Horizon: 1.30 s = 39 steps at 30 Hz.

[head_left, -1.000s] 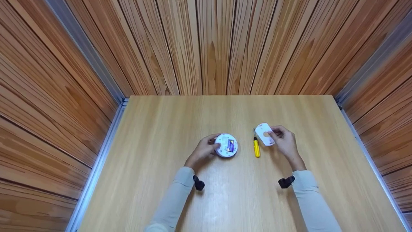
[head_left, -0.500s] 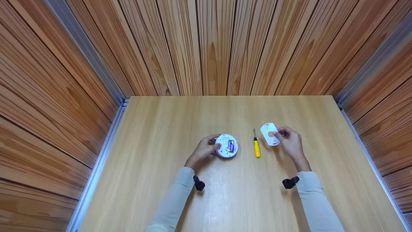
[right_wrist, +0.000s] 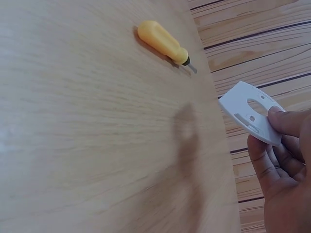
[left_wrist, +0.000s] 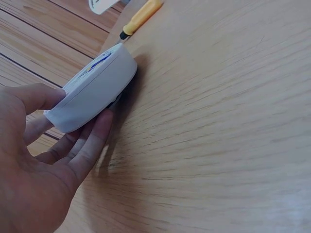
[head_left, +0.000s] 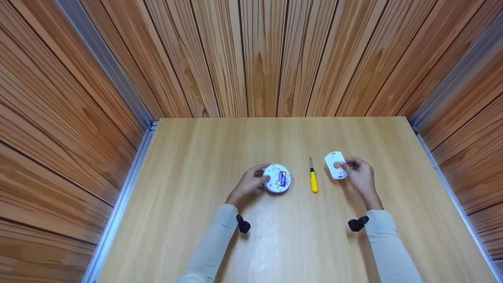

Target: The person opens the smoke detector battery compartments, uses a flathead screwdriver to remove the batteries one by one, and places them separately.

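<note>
White and probably hard plastic, the round device (head_left: 275, 185) tilts in the left hand (head_left: 247, 182), thumb on its face and fingers curled beneath, close over the table (head_left: 196, 157); likely light but smooth, it is best held by the rim, clear of what looks like a battery (head_left: 282, 178). Beside it on the table lies the yellow-handled screwdriver (head_left: 313, 181), while farthest right the right hand (head_left: 362, 177) pinches the thin white plate (head_left: 332, 160) by one edge, raised, probably stiff, featherlight and liable to crack if bent.
</note>
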### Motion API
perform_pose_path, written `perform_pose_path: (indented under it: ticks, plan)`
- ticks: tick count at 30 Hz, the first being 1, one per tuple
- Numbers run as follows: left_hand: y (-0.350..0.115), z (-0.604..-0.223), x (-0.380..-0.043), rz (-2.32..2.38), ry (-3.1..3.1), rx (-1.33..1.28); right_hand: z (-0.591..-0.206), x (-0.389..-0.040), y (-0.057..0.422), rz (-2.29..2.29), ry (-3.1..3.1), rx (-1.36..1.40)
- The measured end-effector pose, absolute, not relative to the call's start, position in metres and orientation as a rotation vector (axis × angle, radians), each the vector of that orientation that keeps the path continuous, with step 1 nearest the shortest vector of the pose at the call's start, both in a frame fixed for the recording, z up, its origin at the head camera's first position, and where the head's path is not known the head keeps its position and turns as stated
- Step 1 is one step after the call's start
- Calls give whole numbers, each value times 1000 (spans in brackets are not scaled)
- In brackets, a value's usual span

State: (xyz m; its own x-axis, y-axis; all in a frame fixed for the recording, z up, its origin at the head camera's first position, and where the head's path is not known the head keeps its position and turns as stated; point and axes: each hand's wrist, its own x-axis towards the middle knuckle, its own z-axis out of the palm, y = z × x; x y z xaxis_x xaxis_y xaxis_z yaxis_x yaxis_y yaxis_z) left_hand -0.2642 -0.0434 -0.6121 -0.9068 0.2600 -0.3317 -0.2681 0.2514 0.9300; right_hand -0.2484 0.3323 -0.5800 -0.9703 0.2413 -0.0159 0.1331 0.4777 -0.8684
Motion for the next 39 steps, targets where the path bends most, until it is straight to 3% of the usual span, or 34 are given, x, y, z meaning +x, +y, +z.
perform_pose_path:
  ticks: [39]
  plan:
    - [-45,-614,-265,1697,2132,57,-605,-248,362,1507,-2578,-611]
